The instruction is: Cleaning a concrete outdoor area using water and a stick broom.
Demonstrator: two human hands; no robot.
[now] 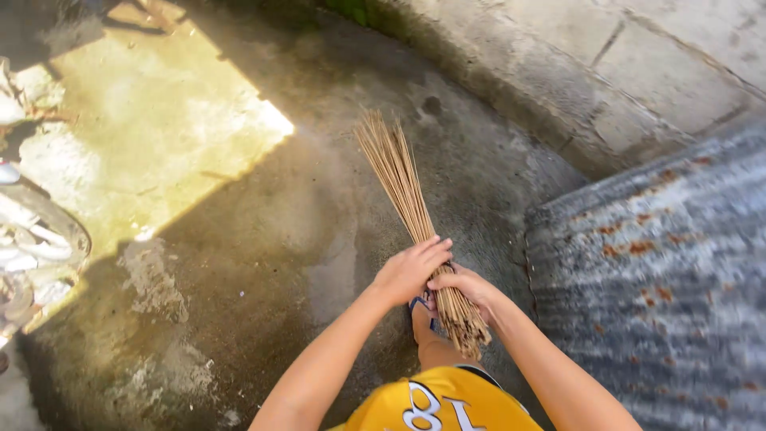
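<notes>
A stick broom [407, 203], a bundle of thin tan ribs, slants across the middle of the concrete floor [263, 239], its fanned tips pointing up and away toward the wall and its bound butt end low, close to the person's leg. Both hands meet on the lower third, where the ribs are packed tightest and so easiest to clamp. The left hand [411, 267] lies over the top of the bundle with fingers curled down around it; the right hand [467, 286] wraps it from the side just below, touching the left. Gripped this way, close together near the butt, the bundle is squeezed rather than swung. A foot in a blue sandal [420, 307] stands just under the hands. Outward, the floor is damp and patchy, with a bright sunlit patch toward its upper left corner. A block wall [638, 72] runs along the far edge, and a rusty corrugated metal sheet [654, 279] covers the right side.
</notes>
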